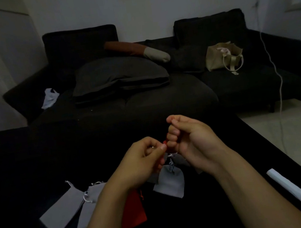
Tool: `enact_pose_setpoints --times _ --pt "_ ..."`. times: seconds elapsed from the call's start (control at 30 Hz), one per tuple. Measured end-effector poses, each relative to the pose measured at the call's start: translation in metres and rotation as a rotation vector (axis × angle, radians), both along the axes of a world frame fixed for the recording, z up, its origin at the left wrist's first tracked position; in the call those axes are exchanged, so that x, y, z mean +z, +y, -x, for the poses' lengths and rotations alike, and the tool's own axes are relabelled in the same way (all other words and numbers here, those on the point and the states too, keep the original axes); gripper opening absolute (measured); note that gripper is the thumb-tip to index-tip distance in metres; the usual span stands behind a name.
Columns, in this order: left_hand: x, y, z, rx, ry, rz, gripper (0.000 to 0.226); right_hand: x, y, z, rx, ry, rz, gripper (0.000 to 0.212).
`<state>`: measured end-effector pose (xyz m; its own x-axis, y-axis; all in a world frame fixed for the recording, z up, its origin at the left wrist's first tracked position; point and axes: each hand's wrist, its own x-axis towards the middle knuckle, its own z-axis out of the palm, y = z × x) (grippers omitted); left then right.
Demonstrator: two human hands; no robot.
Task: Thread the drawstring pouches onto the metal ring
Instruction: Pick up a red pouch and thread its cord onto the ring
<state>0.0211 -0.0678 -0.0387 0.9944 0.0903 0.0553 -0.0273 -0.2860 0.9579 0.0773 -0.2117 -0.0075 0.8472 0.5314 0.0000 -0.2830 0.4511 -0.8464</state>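
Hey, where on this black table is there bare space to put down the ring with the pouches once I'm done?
Bare patches: the table's far left, beyond the two grey pouches, and the strip between your right forearm and the white strip by the right edge. It is crowded near you, around the red pouch and hanging grey pouch.

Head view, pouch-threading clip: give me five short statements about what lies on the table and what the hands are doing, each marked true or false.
1. Two grey pouches lie overlapping on the dark table, to the person's left. True.
2. Both hands rest flat and open on the table. False: the left hand and right hand are raised with fingers curled, pinching small items between them.
3. A grey pouch hangs by its drawstring below the hands. True.
4. The red pouch lies on the sofa. False: it lies on the table, partly under the left forearm.
5. A beige tote bag sits on the dark sofa. True.
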Motion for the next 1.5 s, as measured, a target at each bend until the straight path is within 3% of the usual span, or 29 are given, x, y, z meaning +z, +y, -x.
enact_pose_setpoints --times 0.13,0.37,0.43,0.53,0.63,0.73,0.87,1.0,1.17,1.27,1.4,1.5 --pt "-0.002 0.003 0.000 0.024 -0.004 -0.065 0.013 -0.001 -0.001 -0.001 0.033 0.083 -0.094 0.015" --pt "-0.002 0.001 -0.003 0.117 0.010 -0.165 0.042 -0.007 0.003 -0.002 0.005 -0.022 0.005 0.020" --pt "0.002 0.002 0.000 0.096 -0.045 -0.139 0.044 -0.008 -0.003 -0.007 -0.065 -0.203 0.205 0.015" --pt "0.009 0.002 0.003 0.105 -0.106 -0.010 0.039 -0.012 -0.015 -0.012 -0.103 -0.650 0.638 0.007" --pt "0.012 0.003 0.005 0.126 -0.137 -0.020 0.039 -0.014 -0.018 -0.010 -0.082 -0.899 0.900 0.026" --pt "0.014 0.003 0.006 0.142 -0.183 0.014 0.037 -0.012 -0.017 -0.007 -0.055 -0.908 0.889 0.034" --pt "0.019 -0.002 0.009 0.076 -0.144 0.347 0.028 -0.010 -0.015 -0.007 -0.032 -0.888 0.822 0.028" --pt "0.019 -0.002 0.011 0.111 -0.087 0.448 0.027 -0.012 -0.013 -0.009 -0.040 -0.935 0.809 0.026" --pt "0.020 0.001 0.013 0.112 -0.111 0.314 0.018 -0.011 -0.022 -0.016 -0.045 -0.928 0.729 0.017" --pt "0.020 0.004 0.015 0.095 -0.142 0.125 0.016 -0.008 -0.024 -0.013 -0.031 -0.858 0.707 0.012" --pt "0.020 0.009 0.017 0.067 -0.129 0.016 0.014 -0.005 -0.022 -0.005 -0.161 -1.046 0.790 0.002" --pt "0.022 0.013 0.019 0.045 -0.102 0.015 0.012 -0.002 -0.020 0.001 -0.147 -1.155 0.788 0.018"
